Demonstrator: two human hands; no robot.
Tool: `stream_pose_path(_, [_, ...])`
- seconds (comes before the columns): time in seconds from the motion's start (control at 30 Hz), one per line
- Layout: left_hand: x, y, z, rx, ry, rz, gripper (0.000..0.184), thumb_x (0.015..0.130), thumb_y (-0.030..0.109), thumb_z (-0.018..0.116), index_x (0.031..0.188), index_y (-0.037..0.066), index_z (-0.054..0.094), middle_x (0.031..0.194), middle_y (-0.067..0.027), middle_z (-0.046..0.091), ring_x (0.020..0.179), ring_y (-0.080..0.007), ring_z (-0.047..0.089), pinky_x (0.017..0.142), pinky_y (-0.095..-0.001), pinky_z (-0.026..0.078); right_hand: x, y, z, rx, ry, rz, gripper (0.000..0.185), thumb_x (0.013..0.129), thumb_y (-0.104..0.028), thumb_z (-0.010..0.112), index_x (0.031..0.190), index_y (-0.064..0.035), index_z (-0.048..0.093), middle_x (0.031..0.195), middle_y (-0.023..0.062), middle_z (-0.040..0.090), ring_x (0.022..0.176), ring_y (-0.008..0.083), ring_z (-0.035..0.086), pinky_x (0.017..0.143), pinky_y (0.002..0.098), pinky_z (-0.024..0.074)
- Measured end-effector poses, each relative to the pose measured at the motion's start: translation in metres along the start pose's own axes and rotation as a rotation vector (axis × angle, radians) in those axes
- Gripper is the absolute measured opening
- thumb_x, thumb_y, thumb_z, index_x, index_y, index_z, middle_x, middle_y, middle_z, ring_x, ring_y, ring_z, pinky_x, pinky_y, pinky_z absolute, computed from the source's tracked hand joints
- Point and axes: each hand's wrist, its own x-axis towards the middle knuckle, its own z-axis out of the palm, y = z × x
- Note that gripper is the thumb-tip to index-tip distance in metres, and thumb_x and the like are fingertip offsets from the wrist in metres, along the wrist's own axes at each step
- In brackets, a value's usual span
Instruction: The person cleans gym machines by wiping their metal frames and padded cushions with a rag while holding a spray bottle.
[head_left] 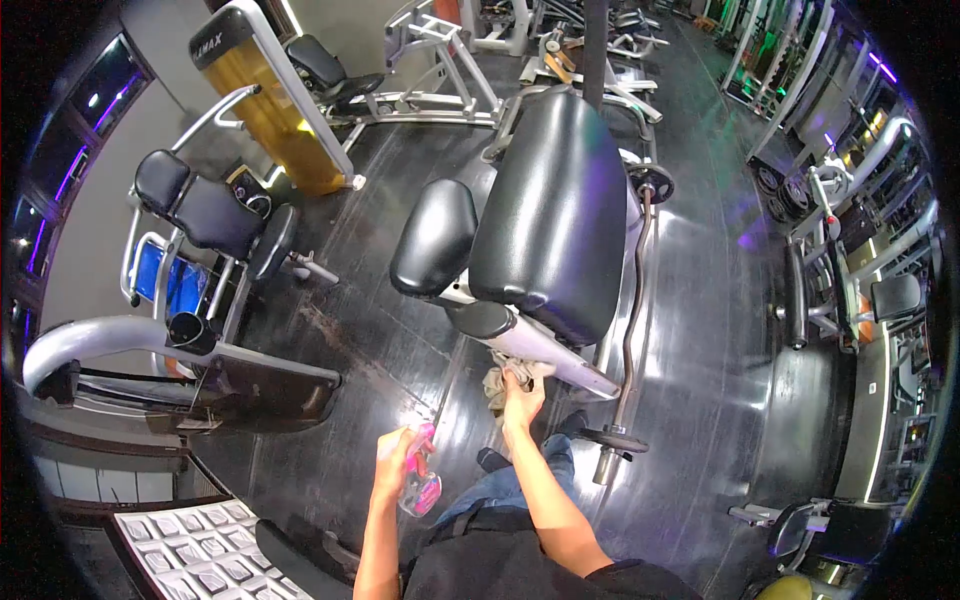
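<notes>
While the left hand is closed around a clear spray bottle with pink parts, the right hand grips a bunched beige cloth at the silver frame of a preacher curl station. Whether the cloth presses on the metal cannot be confirmed. The spray bottle is tilted and held apart from the frame, above the black floor. Over the cloth slopes a large glossy black pad; a smaller black pad sits just to its left. Along the large pad's right side runs a bent curl bar, a weight plate near its lower end. Farther left stands a seated machine with black cushions.
</notes>
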Motion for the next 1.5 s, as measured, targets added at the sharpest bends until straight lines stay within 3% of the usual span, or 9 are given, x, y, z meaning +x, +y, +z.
stream_pose_path(0.2, [-0.007, -0.009, -0.006, -0.057, 0.044, -0.023, 0.045, 0.093, 0.041, 0.053, 0.086, -0.003, 0.063, 0.070, -0.0118, 0.063, 0.042, -0.0160, 0.052, 0.040, -0.0277, 0.040, -0.006, -0.018, 0.031, 0.358, -0.241, 0.521, 0.036, 0.101, -0.035, 0.040, 0.112, -0.0050, 0.057, 0.094, 0.0130, 0.065, 0.078, 0.0269, 0.068, 0.064, 0.0403, 0.0564])
stream_pose_path(0.33, [-0.008, -0.010, -0.006, -0.068, 0.058, -0.036, 0.044, 0.093, 0.040, 0.054, 0.086, -0.003, 0.063, 0.070, -0.0119, 0.063, 0.042, -0.0159, 0.052, 0.039, -0.0277, 0.040, -0.027, -0.017, 0.074, 0.408, -0.515, 0.478, 0.039, 0.104, -0.033, 0.027, 0.113, -0.0081, 0.055, 0.094, 0.0127, 0.064, 0.073, 0.0272, 0.067, 0.059, 0.0433, 0.0564])
stream_pose_path(0.53, [-0.015, -0.005, -0.007, -0.029, 0.040, -0.033, 0.041, 0.096, 0.033, 0.051, 0.086, -0.005, 0.064, 0.073, -0.0117, 0.064, 0.044, -0.0140, 0.052, 0.043, -0.0270, 0.042, -0.036, -0.039, 0.083, 0.557, -0.425, 0.671, 0.028, 0.097, -0.032, 0.047, 0.112, -0.0107, 0.058, 0.091, 0.0085, 0.064, 0.069, 0.0226, 0.063, 0.061, 0.0362, 0.0545])
stream_pose_path(0.73, [-0.017, -0.006, -0.006, -0.046, 0.088, -0.013, 0.044, 0.092, 0.039, 0.054, 0.080, -0.002, 0.063, 0.070, -0.0133, 0.064, 0.041, -0.0164, 0.052, 0.040, -0.0282, 0.039, 0.027, 0.024, 0.005, 0.583, -0.141, 0.760, 0.045, 0.098, -0.045, 0.036, 0.106, -0.0089, 0.062, 0.090, 0.0103, 0.067, 0.063, 0.0192, 0.056, 0.049, 0.0334, 0.0437])
stream_pose_path(0.8, [-0.018, -0.008, -0.006, -0.026, 0.078, -0.026, 0.044, 0.092, 0.039, 0.054, 0.081, -0.003, 0.063, 0.070, -0.0134, 0.064, 0.040, -0.0163, 0.051, 0.040, -0.0280, 0.039, 0.046, 0.054, -0.016, 0.919, -0.380, 0.701, 0.039, 0.099, -0.039, 0.036, 0.100, -0.0094, 0.062, 0.083, 0.0082, 0.066, 0.059, 0.0174, 0.053, 0.049, 0.0300, 0.0428])
stream_pose_path(0.87, [-0.014, -0.012, -0.007, -0.029, 0.055, -0.018, 0.043, 0.093, 0.039, 0.054, 0.082, -0.002, 0.063, 0.070, -0.0132, 0.064, 0.041, -0.0161, 0.051, 0.040, -0.0282, 0.039, 0.033, 0.018, 0.004, 0.956, -0.331, 0.838, 0.031, 0.098, -0.029, 0.036, 0.072, -0.0154, 0.046, 0.062, 0.0000, 0.039, 0.050, 0.0146, 0.038, 0.046, 0.0300, 0.0358])
stream_pose_path(1.2, [-0.003, 0.011, 0.011, 0.078, 0.076, 0.083, 0.041, 0.095, 0.038, 0.054, 0.085, 0.000, 0.063, 0.071, -0.0094, 0.063, 0.045, -0.0142, 0.053, 0.044, -0.0271, 0.040, -0.015, -0.040, 0.022, 0.531, -0.352, 0.737, 0.054, 0.100, -0.054, 0.032, 0.116, -0.0107, 0.060, 0.090, 0.0091, 0.069, 0.060, 0.0167, 0.058, 0.053, 0.0348, 0.0521])
stream_pose_path(1.4, [-0.003, 0.022, 0.025, 0.155, 0.120, 0.254, 0.020, 0.090, 0.019, 0.066, 0.082, 0.001, 0.064, 0.066, -0.0040, 0.061, 0.051, -0.0086, 0.054, 0.054, -0.0231, 0.042, 0.033, 0.011, -0.034, 0.879, -0.559, 0.581, 0.038, 0.099, -0.046, 0.041, 0.094, -0.0124, 0.058, 0.087, 0.0084, 0.065, 0.061, 0.0165, 0.057, 0.048, 0.0330, 0.0467])
stream_pose_path(1.5, [0.003, 0.015, 0.025, 0.146, 0.106, 0.281, 0.017, 0.090, 0.018, 0.066, 0.090, 0.000, 0.065, 0.074, -0.0025, 0.062, 0.056, -0.0113, 0.060, 0.055, -0.0238, 0.043, 0.005, -0.053, 0.007, 0.395, -0.092, 0.517, 0.032, 0.102, -0.032, 0.033, 0.096, -0.0082, 0.053, 0.071, 0.0079, 0.058, 0.051, 0.0191, 0.055, 0.041, 0.0355, 0.0460])
